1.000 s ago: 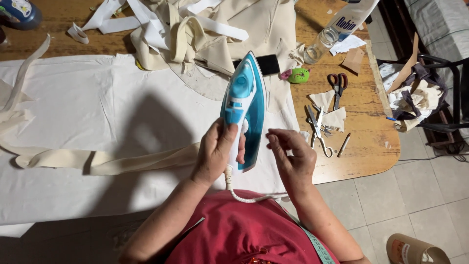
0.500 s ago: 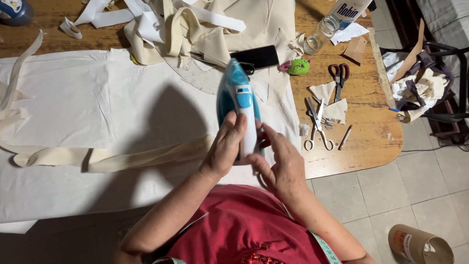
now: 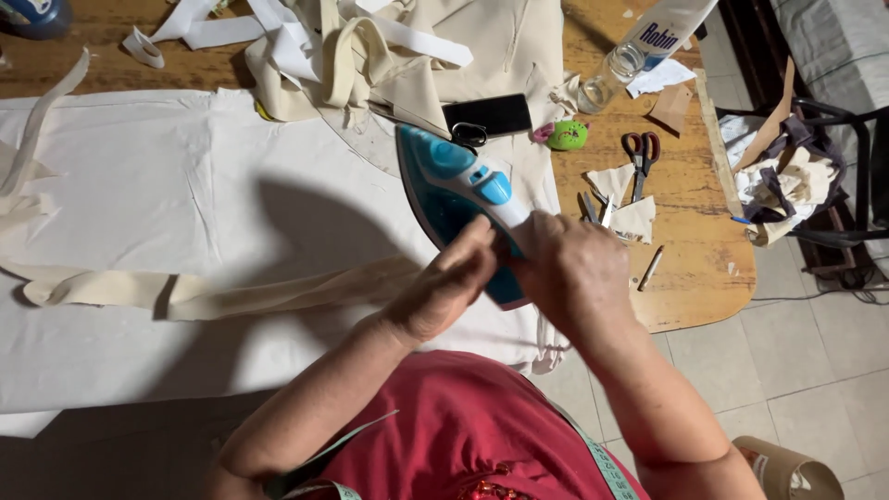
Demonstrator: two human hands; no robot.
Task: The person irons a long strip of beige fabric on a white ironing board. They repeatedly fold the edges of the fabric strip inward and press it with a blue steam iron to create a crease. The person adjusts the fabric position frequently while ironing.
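**Over the white sheet: both hands on the iron**

At table's near right edge, iron (image 3: 463,199), blue and white, tilted, nose pointing far-left, held above white sheet (image 3: 139,185). Right hand (image 3: 569,273) wrapped round rear of handle, fingers curled tight, firm hold. Left hand (image 3: 444,292) touching iron's near side just beside the right one, fingers bent and pressed to the body; how far they close round it, cannot tell, partly hidden. Hands touching each other.

Left of the hands, cream strip (image 3: 231,294) lying flat across sheet, running left toward table edge. Far side, heap of cream cloth and white straps (image 3: 352,46). Just beyond iron's nose, black phone (image 3: 488,115) on the cloth. Right of phone, small green pincushion (image 3: 567,136). Further right on bare wooden table (image 3: 713,250): red-handled scissors (image 3: 641,157), cloth scraps (image 3: 630,218), pencil (image 3: 650,268). Far right corner, clear glass (image 3: 607,79) beside a white bottle (image 3: 667,23). Far left corner, blue object (image 3: 37,14), cut off by frame.

Off the table to the right, dark chair (image 3: 833,185) piled with scraps. Near right on tiled floor, cardboard tube (image 3: 787,468). Near centre, red shirt (image 3: 444,426) with tape measure (image 3: 607,468) draped over it.
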